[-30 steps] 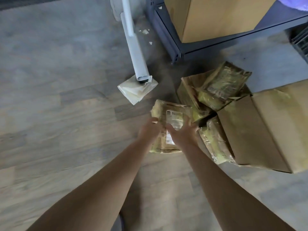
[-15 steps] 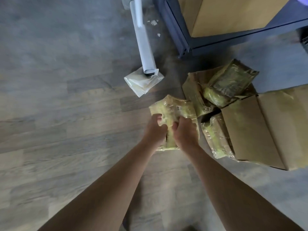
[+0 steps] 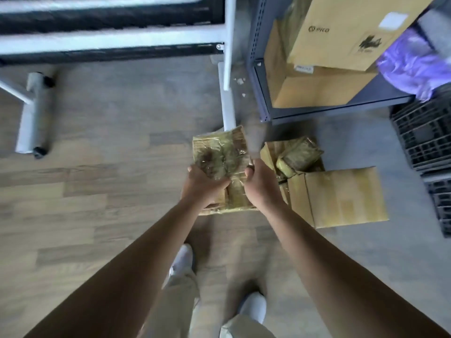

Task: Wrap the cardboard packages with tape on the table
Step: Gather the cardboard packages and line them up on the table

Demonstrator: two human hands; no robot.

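1. At the bottom edge, two legs in pale trousers (image 3: 178,301) and white shoes (image 3: 253,306) stand on a wood-plank floor (image 3: 97,191)
2. Two bare forearms reach forward and converge above the floor
3. The left hand (image 3: 202,184) grips the near left part of a cardboard package (image 3: 219,154) wrapped in shiny clear tape; its thumb lies on the top face and its fingers (image 3: 220,184) are curled onto the wrapping
4. The right hand (image 3: 262,186) grips the right edge of the same package, with the fingers curled round that edge and hidden beneath it and the thumb pressed on top
5. The package is held in the air in front of the body, roughly flat with its far end tipped up; it is blurred, so no label can be read
6. Just to the right, a closed cardboard box (image 3: 341,196) sits on the floor, and a pile of taped packages (image 3: 300,154) leans against its far side
7. Beyond the held package, the foot of a white metal frame (image 3: 228,101) runs along the floor; another foot with black casters (image 3: 34,113) stands well to the left
8. A grey metal shelf (image 3: 263,93) stands right of the frame, carrying large cardboard boxes (image 3: 341,28) and a purple bag (image 3: 415,62)
9. Black plastic crates (image 3: 427,137) stand at the far right edge
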